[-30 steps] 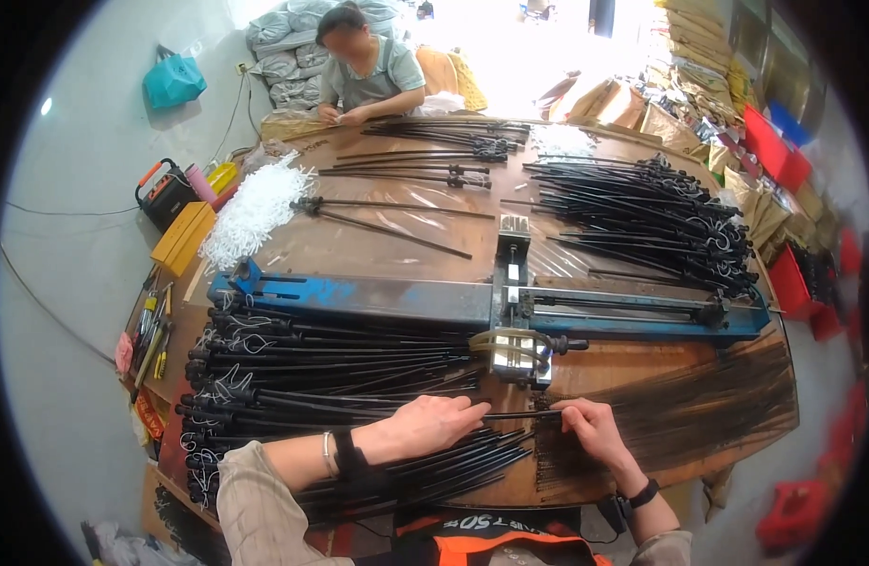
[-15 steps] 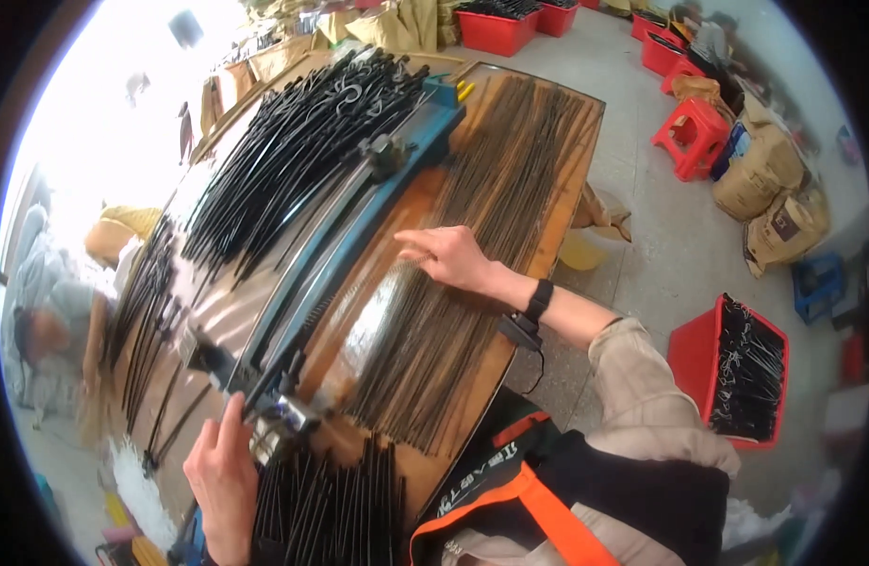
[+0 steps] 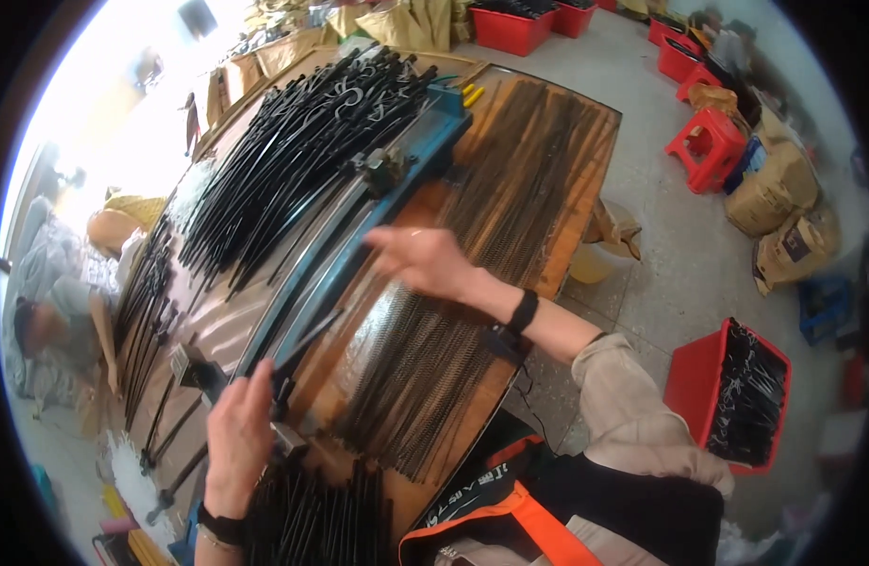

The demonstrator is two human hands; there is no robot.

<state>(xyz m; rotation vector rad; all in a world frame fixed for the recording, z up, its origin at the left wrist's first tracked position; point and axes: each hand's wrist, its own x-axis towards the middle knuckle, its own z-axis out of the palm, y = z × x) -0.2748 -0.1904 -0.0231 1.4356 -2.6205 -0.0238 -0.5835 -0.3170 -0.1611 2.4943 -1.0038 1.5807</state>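
My left hand (image 3: 238,439) is closed around a thin black rod (image 3: 314,332) at the near end of a long blue metal fixture (image 3: 335,259). The rod slants up to the right past my fingertips; its knobbed end seems to lie below the hand at the left. My right hand (image 3: 423,261) hovers over the right side of the fixture, smeared by motion, and I cannot make out anything in its fingers. Under it, many long thin coil springs (image 3: 425,363) lie side by side on the wooden table (image 3: 557,274).
A heap of black rods (image 3: 293,160) lies beyond the fixture, and more black rods (image 3: 316,514) stand close to me. A red bin (image 3: 684,387) of black parts is on the floor at right, near a red stool (image 3: 708,151). Another person (image 3: 62,325) sits at far left.
My right hand has moved slightly left, and the spring trailing from it no longer shows. My left hand has shifted up and right; the rod now reaches further beyond its fingers.
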